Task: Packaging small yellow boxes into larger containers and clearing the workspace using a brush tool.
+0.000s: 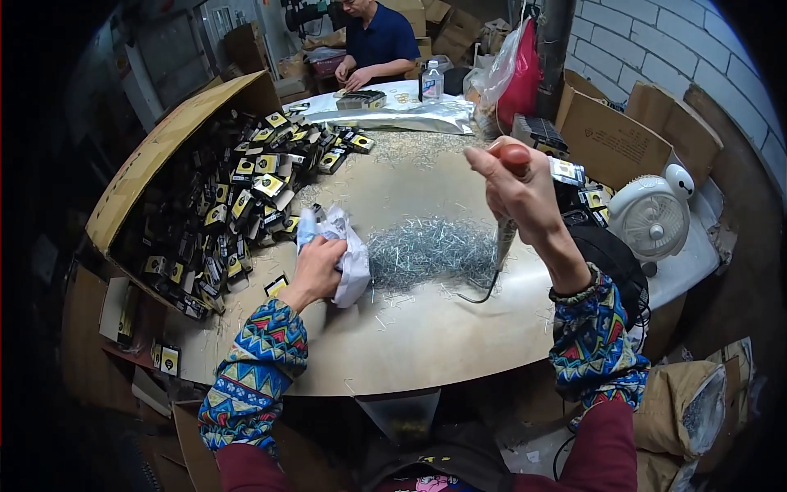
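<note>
the left hand [316, 266] rests on the round wooden table [426, 336] and its fingers are closed around a crumpled white plastic bag [348, 250]; a bit of blue shows at the top of the bag. the bag lies on the table just left of a pile of small metal nails [430, 246], almost touching its edge.

the right hand [520, 193] is lifted above the table, to the right of the pile. its fingers are wrapped together on the red handle [515, 156] of a thin tool; the thumb and the first finger point up and to the left. under the hand hangs a pointed grey part [504, 238], and a dark curved hook [484, 291] at its end comes down to the table just beside the right lower edge of the nails.

both forearms wear sleeves with a colourful zigzag pattern.

on the left of the table stands a big open cardboard box [156, 164], full of small black and yellow packets [238, 197]; some packets spill near the bag. to the right stands a small white fan [652, 215]. at the far side another person [377, 41] in a dark blue shirt works with both hands on the table.
</note>
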Motion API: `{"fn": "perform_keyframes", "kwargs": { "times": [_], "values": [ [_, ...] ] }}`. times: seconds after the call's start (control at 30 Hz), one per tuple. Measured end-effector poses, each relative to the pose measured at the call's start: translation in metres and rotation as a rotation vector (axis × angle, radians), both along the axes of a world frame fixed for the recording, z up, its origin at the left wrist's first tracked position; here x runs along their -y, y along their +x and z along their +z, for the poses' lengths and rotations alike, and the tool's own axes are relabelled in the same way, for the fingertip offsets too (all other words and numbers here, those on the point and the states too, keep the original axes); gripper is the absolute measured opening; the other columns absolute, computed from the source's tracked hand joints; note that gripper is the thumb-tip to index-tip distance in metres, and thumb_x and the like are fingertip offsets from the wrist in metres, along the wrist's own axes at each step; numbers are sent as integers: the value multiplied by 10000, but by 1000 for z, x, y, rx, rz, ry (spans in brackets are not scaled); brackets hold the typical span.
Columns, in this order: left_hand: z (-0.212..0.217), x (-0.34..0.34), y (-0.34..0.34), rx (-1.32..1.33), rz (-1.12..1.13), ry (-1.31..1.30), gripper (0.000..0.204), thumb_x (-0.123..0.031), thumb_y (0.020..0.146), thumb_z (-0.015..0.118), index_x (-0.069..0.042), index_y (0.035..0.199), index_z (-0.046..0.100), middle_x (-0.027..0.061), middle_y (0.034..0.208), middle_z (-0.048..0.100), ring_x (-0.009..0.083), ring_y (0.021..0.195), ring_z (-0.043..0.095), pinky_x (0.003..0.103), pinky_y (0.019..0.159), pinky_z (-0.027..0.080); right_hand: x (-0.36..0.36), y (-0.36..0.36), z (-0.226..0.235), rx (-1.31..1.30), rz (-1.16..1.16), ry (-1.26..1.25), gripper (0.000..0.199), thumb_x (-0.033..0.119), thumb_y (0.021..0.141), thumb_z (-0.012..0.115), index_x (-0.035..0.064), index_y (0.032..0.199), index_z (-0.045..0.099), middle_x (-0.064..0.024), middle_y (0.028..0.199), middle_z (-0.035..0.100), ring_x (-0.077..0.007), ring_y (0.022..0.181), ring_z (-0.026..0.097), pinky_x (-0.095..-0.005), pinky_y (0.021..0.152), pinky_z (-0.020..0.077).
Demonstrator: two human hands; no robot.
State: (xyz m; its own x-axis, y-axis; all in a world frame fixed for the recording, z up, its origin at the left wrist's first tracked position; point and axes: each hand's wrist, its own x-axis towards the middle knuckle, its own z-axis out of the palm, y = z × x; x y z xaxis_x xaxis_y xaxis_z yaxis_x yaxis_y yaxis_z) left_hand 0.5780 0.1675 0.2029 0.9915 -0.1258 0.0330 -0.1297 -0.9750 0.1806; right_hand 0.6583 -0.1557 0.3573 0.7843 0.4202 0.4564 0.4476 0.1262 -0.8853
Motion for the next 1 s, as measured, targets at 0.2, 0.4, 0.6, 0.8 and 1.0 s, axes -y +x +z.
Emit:
{"fn": "perform_keyframes", "kwargs": {
  "times": [0.2, 0.4, 0.6, 0.8, 1.0],
  "values": [
    [-26, -7, 0, 430, -70, 72, 361, -125, 753, 644, -71, 1109, 616, 130, 1018, 629, 336, 1063, 568, 415, 875, 472, -10, 9, -23, 33, -45, -222, 225, 228, 896, 694, 12, 879, 632, 28, 543, 512, -54, 438, 486, -207, 400, 384],
    [15, 20, 16, 379, 122, -822, 251, -152, 859, 659, -24, 1075, 663, 85, 913, 718, 168, 811, 685, 310, 740, 538, 20, -10, 8, -98, -118, 61, 271, 212, 930, 633, -6, 785, 563, 12, 463, 438, -71, 339, 423, -227, 331, 324],
    [84, 49, 21, 330, -93, -1322, 417, -308, 972, 552, -3, 1247, 484, 83, 1056, 615, 180, 937, 653, 335, 821, 571, 12, -21, -34, -252, -312, 417, 259, 188, 925, 638, -9, 789, 538, 9, 472, 395, -98, 338, 384, -251, 351, 329],
    [80, 40, 0, 337, -6, -1653, 336, -275, 955, 599, -65, 1203, 513, 75, 1111, 598, 177, 999, 629, 334, 858, 552, 13, -30, -38, -170, -466, 999, 275, 230, 970, 594, 47, 787, 500, 31, 478, 364, -90, 363, 361, -271, 366, 331],
    [68, -6, -5, 422, 160, -1362, 253, -224, 971, 521, -43, 1136, 583, 40, 988, 653, 144, 879, 650, 304, 780, 541, -12, -16, -54, 31, -384, 932, 195, 196, 982, 575, 44, 908, 477, 34, 497, 365, -89, 367, 351, -261, 368, 315]
  ]
}}
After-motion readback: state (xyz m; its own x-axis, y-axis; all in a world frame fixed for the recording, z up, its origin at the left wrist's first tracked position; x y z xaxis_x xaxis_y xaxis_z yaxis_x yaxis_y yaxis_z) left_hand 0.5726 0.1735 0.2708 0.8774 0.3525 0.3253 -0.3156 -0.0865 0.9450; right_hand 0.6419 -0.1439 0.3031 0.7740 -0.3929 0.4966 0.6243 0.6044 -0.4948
